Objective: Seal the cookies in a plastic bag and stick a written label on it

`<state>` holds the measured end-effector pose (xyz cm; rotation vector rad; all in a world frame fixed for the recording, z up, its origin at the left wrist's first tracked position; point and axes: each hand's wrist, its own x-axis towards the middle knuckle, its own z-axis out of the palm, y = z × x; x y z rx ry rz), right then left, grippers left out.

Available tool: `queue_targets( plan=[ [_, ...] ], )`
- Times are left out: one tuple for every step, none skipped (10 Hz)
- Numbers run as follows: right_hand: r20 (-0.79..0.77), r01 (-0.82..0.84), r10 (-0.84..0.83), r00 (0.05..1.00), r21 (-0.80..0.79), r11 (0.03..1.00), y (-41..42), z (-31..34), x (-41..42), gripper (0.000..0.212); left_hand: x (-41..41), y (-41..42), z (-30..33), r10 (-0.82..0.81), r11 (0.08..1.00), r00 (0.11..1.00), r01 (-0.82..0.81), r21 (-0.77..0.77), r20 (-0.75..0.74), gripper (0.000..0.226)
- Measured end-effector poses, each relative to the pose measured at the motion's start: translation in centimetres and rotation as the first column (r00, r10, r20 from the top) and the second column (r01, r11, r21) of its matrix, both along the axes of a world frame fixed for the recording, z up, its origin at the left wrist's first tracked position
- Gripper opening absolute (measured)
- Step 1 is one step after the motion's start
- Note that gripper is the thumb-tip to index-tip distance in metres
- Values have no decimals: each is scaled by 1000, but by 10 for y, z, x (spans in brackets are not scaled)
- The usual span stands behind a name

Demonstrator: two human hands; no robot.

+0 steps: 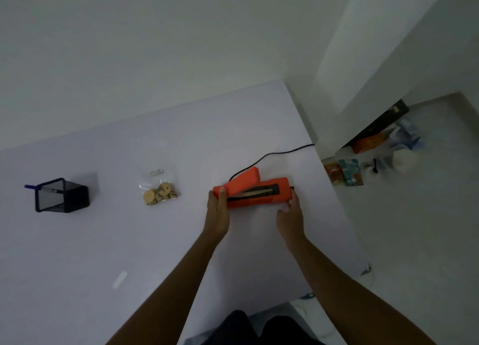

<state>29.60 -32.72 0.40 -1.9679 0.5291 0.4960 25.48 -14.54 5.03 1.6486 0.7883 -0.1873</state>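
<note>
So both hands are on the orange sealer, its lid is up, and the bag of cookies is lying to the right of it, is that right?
Not quite. The head view shows the bag of cookies lying to the left of the orange sealer, apart from it. The rest holds: the left hand and right hand are both on the sealer, and its lid is up.

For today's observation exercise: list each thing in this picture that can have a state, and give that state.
Orange heat sealer: lid raised, cord attached.
Plastic bag: flat on the table, cookies inside, apart from the sealer.
Pen holder: upright, pen inside.
Left hand: grips the sealer's left end.
Right hand: holds its right end.
</note>
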Motion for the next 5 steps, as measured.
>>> queue_targets(
  plan=[
    [-13,-74,74,997,-2,997,16,2,46,79,32,15,2,19,1000,1000,-19,12,5,55],
    [3,-132,132,991,9,991,32,3,86,77,64,33,2,16,1000,999,-15,19,-27,58],
    [25,-177,177,984,-6,984,43,10,116,74,91,44,4,9,999,998,-6,35,-62,63],
    [21,-212,212,977,-17,977,48,13,133,68,108,53,9,3,999,995,1,34,-97,65],
    [37,-279,279,959,-9,960,42,11,140,65,113,56,16,-12,999,992,17,41,-123,68]
  ],
)
